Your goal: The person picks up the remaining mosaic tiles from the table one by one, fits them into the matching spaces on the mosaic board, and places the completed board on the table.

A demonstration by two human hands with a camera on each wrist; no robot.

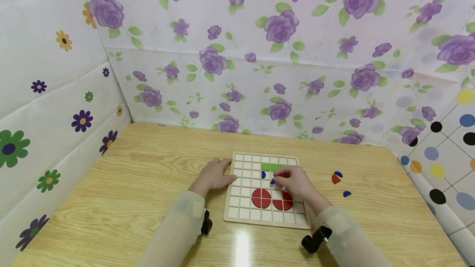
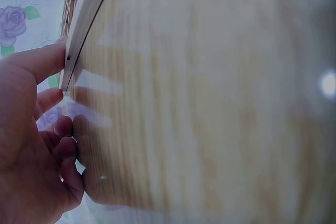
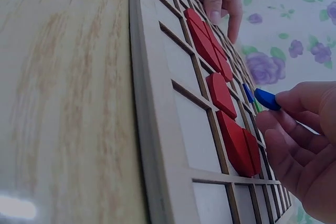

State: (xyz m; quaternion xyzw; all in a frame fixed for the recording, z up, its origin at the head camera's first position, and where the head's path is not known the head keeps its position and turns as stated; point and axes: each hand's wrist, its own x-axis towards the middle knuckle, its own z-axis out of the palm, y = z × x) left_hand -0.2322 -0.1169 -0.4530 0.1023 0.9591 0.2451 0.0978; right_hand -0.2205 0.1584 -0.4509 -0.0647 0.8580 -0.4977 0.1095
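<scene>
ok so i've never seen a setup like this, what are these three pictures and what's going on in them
There's no robot here: these are a person's two bare hands. The wide picture comes from a camera worn on the head, looking forward and down; the two close ones come from cameras on the left and right wrists.

On the wooden table lies a gridded board. It carries red pieces, a row of green pieces and a small blue piece. To the board's right lie one loose red piece and two loose blue pieces.

The left hand rests at the board's left edge. The right hand pinches another blue piece over the board, clearest in the right wrist picture.
</scene>
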